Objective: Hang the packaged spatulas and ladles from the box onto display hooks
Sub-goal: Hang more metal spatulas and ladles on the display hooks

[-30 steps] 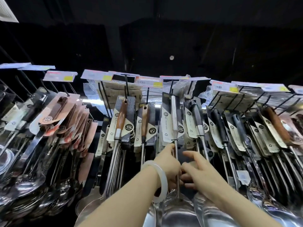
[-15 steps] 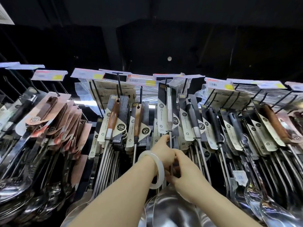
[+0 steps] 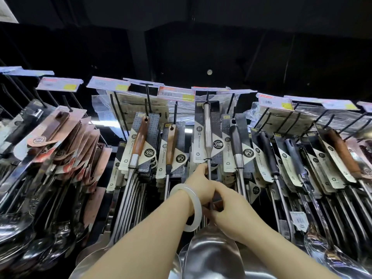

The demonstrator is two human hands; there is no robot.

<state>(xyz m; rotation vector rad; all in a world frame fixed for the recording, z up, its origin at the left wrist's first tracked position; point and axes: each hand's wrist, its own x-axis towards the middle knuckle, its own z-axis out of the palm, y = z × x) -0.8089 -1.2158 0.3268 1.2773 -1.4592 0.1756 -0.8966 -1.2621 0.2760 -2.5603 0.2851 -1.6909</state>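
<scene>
A steel spatula [image 3: 207, 129] on a black-and-white card stands upright in the middle of the rack, its top at a black display hook [image 3: 206, 96]. My left hand [image 3: 199, 185], with a pale bangle at the wrist, grips its thin shaft just under the card. My right hand [image 3: 231, 210] holds the same shaft lower down, above the broad shiny blade [image 3: 211, 256]. More carded spatulas hang in rows to either side.
Copper-carded ladles [image 3: 60, 150] crowd the hooks at the left. Dark- and wood-handled utensils [image 3: 302, 158] fill the hooks at the right. Price tags [image 3: 175, 93] line the hook ends above. Behind the rack all is dark.
Both hands have lifted the spatula higher, so its card top now reaches the hook. The view has shifted slightly down and left.
</scene>
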